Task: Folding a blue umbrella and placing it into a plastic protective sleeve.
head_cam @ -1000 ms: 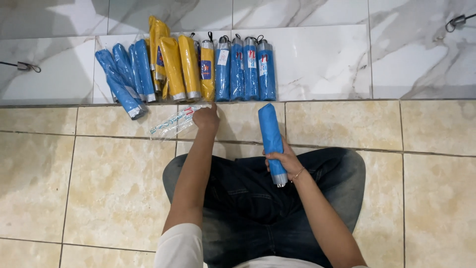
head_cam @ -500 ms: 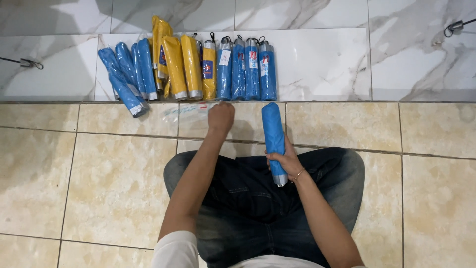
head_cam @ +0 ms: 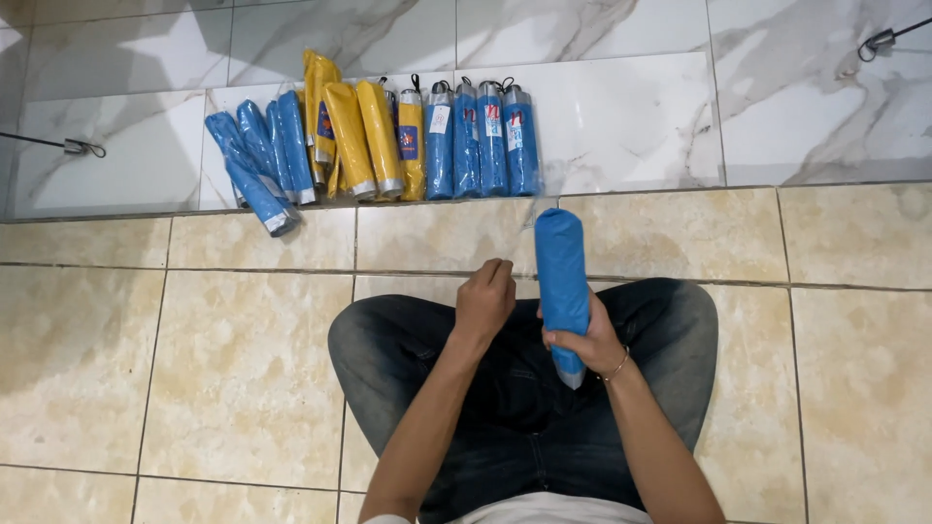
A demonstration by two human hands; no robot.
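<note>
Blue folded umbrella (head_cam: 562, 277) in right hand (head_cam: 582, 340)

Seated cross-legged, the person extends both forearms forward: the left hand (head_cam: 484, 299) curls into a loose fist above the knees, while the right hand (head_cam: 583, 340) (bracelet at wrist) grips closed.

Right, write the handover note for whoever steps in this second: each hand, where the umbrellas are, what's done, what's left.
Right hand: gripping a folded blue umbrella near its lower end, upright over the lap.
Left hand: closed, beside the umbrella; a thin clear plastic sleeve seems to trail from it, hard to make out.
Against the marble wall: a row of folded umbrellas, blue ones at left, yellow ones in the middle, blue ones in sleeves with tags at right.
Done: that row looks packed.
Left: the held umbrella is apparently not yet sleeved or lined up.
</note>
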